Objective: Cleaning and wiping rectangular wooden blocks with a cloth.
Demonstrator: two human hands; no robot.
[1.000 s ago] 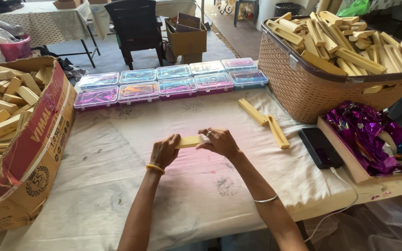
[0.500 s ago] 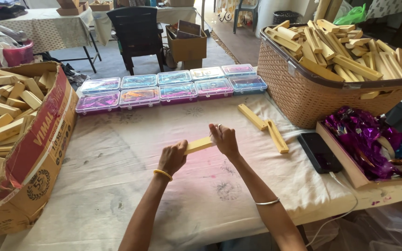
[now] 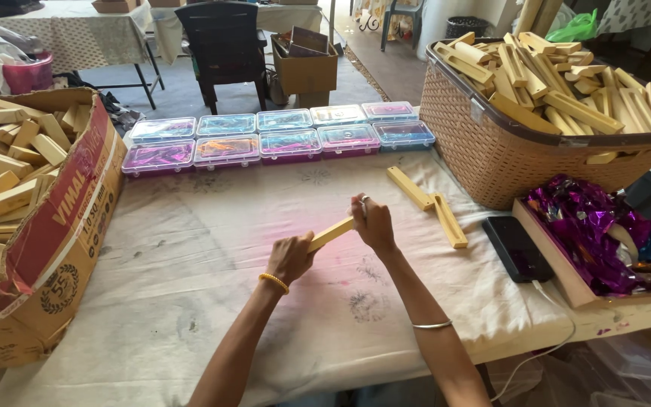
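Note:
Both my hands hold one long pale wooden block (image 3: 331, 234) a little above the white table cloth (image 3: 190, 264). My left hand (image 3: 291, 258) grips its near end; my right hand (image 3: 373, 222) grips its far end, which is tilted up to the right. Two more wooden blocks (image 3: 427, 203) lie on the cloth just right of my right hand, forming a loose V.
A cardboard box (image 3: 54, 226) of wooden blocks lies at the left. A brown woven basket (image 3: 506, 151) heaped with blocks stands at the right. Several clear plastic cases (image 3: 280, 136) line the far edge. A black phone (image 3: 518, 247) and a tray of purple foil (image 3: 597, 226) sit near the right.
My hands have tilted the block so its right end is higher, and shifted slightly right and farther apart along it. The camera view has also moved.

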